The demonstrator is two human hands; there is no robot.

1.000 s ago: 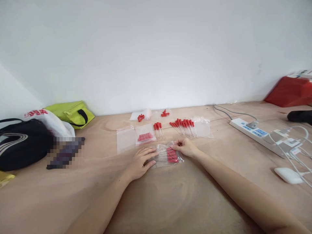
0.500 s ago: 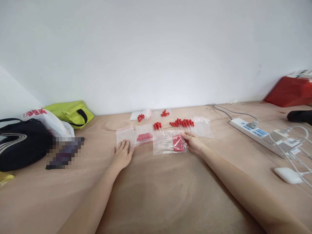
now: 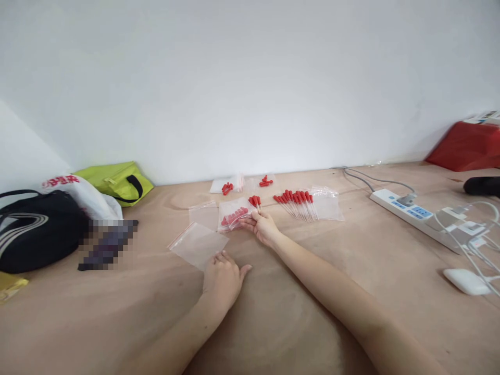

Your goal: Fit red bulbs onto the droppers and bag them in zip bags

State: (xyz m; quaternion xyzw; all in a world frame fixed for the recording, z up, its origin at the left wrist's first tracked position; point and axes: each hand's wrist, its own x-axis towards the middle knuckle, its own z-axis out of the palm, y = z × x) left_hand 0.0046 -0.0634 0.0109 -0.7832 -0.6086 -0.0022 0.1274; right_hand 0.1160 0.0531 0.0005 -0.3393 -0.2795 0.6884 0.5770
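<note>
My right hand (image 3: 263, 227) pinches the right edge of a clear zip bag (image 3: 236, 219) with several red rubber bulbs showing through it; whether this is one bag or two overlapping cannot be told. My left hand (image 3: 224, 276) lies on the tabletop, fingertips on the lower right corner of a flat clear zip bag (image 3: 198, 244), thumb stretched out to the side. Behind that is another flat zip bag (image 3: 204, 214). A fan of several red-bulbed droppers (image 3: 295, 200) rests right of my right hand, beside a clear bag (image 3: 327, 204). Fewer red-bulbed droppers (image 3: 254, 201) lie just beyond my fingers.
Near the wall are two small groups of loose red bulbs (image 3: 227, 188) on clear bags. A power strip (image 3: 414, 213) with cables and a white charger (image 3: 466, 281) sits right. Left are a black bag (image 3: 39, 229), a white bag (image 3: 86, 200) and a lime-green bag (image 3: 117, 179).
My right hand has carried the bag of red-bulbed droppers leftward over the neighbouring bag. My left hand has moved nearer and right, and one flat zip bag has slid toward me with it.
</note>
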